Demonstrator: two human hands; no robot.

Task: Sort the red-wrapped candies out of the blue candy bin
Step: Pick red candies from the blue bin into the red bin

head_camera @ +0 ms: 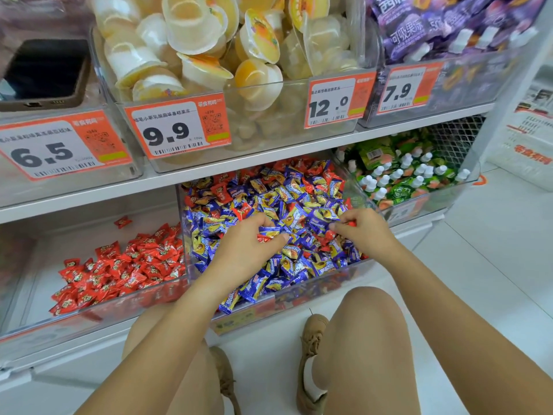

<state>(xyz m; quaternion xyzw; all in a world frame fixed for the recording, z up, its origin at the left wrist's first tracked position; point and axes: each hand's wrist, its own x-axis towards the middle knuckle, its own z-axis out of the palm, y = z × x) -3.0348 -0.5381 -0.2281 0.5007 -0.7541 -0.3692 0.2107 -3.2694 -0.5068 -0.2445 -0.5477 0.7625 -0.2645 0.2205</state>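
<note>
The clear bin of blue-wrapped candies (269, 280) sits on the lower shelf, with red-wrapped candies (311, 166) mixed in, mostly toward its back. My left hand (248, 247) is in the pile, fingers curled round a red-wrapped candy (264, 237). My right hand (365, 232) is at the bin's right side and pinches another red-wrapped candy (351, 223) between thumb and fingers. To the left stands a second clear bin (89, 313) holding only red-wrapped candies (128, 271).
The upper shelf carries bins of jelly cups (209, 55) and purple pouches (434, 31) with orange price tags. A bin of green pouches (413, 178) stands right of the blue candies. My knees and tan shoes (311, 354) are on the white floor below.
</note>
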